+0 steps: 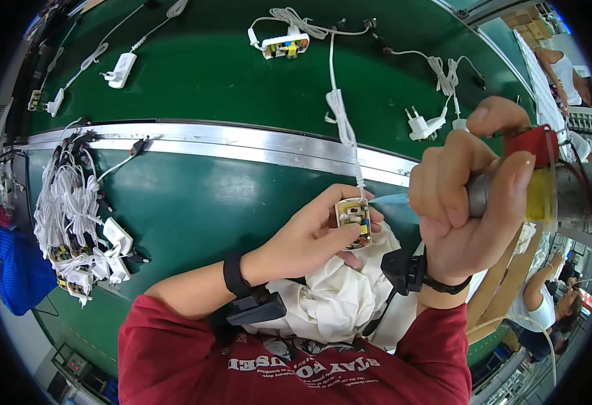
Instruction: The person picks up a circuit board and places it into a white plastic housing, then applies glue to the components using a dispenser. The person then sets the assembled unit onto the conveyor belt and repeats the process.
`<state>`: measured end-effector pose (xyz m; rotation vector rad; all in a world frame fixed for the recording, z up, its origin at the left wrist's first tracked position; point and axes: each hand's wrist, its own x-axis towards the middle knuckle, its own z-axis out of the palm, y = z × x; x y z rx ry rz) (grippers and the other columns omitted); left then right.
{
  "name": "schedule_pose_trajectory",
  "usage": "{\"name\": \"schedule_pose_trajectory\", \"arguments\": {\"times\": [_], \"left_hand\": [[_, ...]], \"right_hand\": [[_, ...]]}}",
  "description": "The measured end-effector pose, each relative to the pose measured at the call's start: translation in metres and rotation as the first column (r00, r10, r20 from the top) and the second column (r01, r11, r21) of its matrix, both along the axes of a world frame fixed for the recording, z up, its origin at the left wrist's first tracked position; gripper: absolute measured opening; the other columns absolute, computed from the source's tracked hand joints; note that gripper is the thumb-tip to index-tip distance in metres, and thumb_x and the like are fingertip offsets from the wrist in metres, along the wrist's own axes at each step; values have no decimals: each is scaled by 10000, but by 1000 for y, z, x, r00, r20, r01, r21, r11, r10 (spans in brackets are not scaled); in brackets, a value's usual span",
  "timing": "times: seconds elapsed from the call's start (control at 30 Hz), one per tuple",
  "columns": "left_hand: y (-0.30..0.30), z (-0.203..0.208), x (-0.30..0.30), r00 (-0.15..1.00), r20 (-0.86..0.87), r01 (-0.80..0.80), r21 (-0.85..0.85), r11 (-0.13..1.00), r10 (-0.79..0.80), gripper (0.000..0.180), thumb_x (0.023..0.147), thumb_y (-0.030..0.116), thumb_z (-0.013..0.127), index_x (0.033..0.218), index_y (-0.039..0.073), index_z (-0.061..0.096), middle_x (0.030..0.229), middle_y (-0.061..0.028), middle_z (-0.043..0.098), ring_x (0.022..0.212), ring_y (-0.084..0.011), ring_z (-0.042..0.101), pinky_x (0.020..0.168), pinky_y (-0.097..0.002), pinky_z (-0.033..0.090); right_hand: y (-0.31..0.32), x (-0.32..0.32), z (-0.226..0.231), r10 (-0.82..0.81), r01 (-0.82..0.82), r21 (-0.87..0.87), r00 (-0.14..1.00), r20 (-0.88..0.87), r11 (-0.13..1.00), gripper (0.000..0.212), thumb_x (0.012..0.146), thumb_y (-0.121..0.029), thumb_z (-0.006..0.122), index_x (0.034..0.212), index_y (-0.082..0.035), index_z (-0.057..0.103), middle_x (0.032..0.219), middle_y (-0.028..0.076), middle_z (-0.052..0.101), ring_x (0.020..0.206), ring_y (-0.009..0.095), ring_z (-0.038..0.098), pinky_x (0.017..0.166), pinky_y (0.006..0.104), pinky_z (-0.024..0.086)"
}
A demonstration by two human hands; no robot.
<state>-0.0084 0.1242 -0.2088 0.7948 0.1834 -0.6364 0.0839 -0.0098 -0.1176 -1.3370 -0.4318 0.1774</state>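
Observation:
An opened white power adapter [352,212], its circuit board bare, rests in my left hand [303,236], with the thumb pressed over its lower edge. From its top a white cable [340,115] runs away across the metal rail. My right hand [468,196] is wrapped round a grey cylindrical tool [479,192] that has a red block and a yellow band at its rear. A pale blue tapered tip [392,199] points from the tool toward the adapter's upper right corner; whether they touch I cannot tell. A crumpled white cloth [346,290] lies below my left hand.
A heap of white-cabled adapters [73,196] lies at left. Beyond the metal rail [242,144], on the green surface, are an opened adapter [286,47], a closed white adapter [120,71] and an adapter with plug pins [423,125]. Cardboard [498,290] stands at right. Other people sit nearby.

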Motion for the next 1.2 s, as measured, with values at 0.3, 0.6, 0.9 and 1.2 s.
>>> {"name": "schedule_pose_trajectory", "arguments": {"times": [0.3, 0.6, 0.9, 1.2], "left_hand": [[6, 8, -1, 999, 53, 9, -111, 994, -3, 427, 914, 4, 455, 1326, 45, 352, 1222, -100, 532, 1115, -159, 549, 748, -293, 575], [7, 7, 2, 999, 54, 15, -138, 990, -7, 415, 916, 3, 452, 1318, 47, 361, 1223, -106, 534, 1109, -163, 554, 724, -291, 581], [12, -7, 8, 994, 41, -104, -18, 994, 105, 439, 921, 53, 435, 1346, 25, 332, 1204, -148, 539, 987, -168, 607, 661, -282, 592], [14, -5, 7, 986, 20, -162, -113, 980, 166, 438, 917, 73, 416, 1342, 14, 332, 1212, -176, 535, 1025, -197, 605, 611, -259, 591]], "right_hand": [[-1, -2, -3, 130, -128, 165, 992, -2, 978, 335, 990, -417, 355, 996, -82, 357, 516, -11, 359, 373, 55, 263, 367, 221, 231], [-3, 2, -7, 192, -192, 183, 981, 19, 964, 324, 991, -420, 347, 990, -96, 334, 517, -15, 380, 362, 62, 295, 368, 219, 252], [10, -11, 16, 155, -139, 94, 969, -191, 986, 346, 965, -461, 394, 954, -125, 313, 518, -15, 410, 362, 69, 354, 368, 217, 291], [6, -14, 20, 212, -230, -144, 969, -126, 963, 358, 947, -475, 423, 972, -138, 306, 525, -14, 429, 368, 72, 370, 367, 215, 309]]}}
